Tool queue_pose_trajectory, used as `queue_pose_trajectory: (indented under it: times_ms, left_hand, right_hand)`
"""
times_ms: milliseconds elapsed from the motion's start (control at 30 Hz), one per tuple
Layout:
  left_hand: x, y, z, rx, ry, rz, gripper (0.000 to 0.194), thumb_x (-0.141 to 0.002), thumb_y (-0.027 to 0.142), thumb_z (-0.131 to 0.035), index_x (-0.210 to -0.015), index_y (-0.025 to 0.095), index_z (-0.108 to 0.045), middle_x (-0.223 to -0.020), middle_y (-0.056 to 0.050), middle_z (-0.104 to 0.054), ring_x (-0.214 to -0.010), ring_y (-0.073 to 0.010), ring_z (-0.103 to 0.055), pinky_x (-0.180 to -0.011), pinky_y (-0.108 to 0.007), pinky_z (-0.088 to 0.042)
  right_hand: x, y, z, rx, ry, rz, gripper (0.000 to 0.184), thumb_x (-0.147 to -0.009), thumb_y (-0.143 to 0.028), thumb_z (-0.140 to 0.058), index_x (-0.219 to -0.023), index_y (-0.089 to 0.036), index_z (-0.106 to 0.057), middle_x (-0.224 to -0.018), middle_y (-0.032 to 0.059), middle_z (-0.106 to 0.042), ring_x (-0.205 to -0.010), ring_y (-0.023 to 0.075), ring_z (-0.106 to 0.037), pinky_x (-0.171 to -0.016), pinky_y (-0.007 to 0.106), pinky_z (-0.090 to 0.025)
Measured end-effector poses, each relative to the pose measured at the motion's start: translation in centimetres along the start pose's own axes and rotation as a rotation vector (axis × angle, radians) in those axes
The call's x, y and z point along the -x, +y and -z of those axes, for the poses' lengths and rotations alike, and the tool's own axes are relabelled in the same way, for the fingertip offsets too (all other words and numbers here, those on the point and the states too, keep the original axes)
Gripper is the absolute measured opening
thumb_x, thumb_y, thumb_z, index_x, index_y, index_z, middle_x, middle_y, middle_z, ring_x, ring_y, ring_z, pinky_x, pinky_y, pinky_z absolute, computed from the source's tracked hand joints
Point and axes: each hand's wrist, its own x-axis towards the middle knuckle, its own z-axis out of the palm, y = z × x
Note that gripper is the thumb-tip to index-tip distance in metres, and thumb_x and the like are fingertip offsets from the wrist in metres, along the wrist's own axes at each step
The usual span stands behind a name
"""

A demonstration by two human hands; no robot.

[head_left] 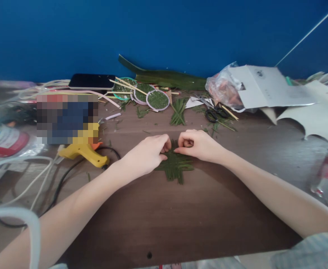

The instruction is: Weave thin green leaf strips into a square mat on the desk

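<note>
A small mat woven from green leaf strips (175,167) lies flat on the brown wooden table (164,209), in the middle. My left hand (148,152) rests on its left upper edge with the fingers curled and pinched on the strips. My right hand (196,145) is on its right upper edge, fingers folded in a pinch on a strip. The two hands almost touch above the mat.
A yellow glue gun (82,147) with a black cord lies to the left. Round green woven discs (157,99), sticks, a phone (92,81) and long leaves (166,77) sit at the back. Scissors (212,114), loose strips (178,112), a plastic bag (224,87) and white paper (273,87) are right.
</note>
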Motion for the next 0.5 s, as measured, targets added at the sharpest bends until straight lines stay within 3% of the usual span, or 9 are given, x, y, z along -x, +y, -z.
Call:
queue_pose_trajectory:
  times_ms: [300,500]
  left_hand:
    - [0.2,-0.4,-0.1,-0.015,0.018,-0.02,0.013,-0.069,0.016,-0.052,-0.079,0.019,-0.046,-0.073,0.001,-0.057,-0.069,-0.0148,-0.055,-0.063,-0.026,-0.04]
    - [0.1,-0.1,0.1,-0.039,0.025,-0.044,0.002,-0.07,0.019,-0.05,-0.072,0.018,-0.05,-0.07,0.0,-0.057,-0.065,-0.0137,-0.053,-0.062,-0.025,-0.037]
  right_hand:
    - [0.1,-0.7,0.3,-0.264,0.052,-0.182,0.03,-0.073,-0.042,-0.06,-0.06,-0.015,-0.054,-0.052,-0.0031,-0.049,-0.049,0.0071,-0.039,-0.048,0.022,-0.03]
    - [0.2,-1.4,1.0,-0.43,0.068,-0.162,0.029,-0.073,-0.043,-0.061,-0.068,-0.015,-0.058,-0.058,0.0012,-0.061,-0.054,0.0104,-0.052,-0.053,0.023,-0.038]
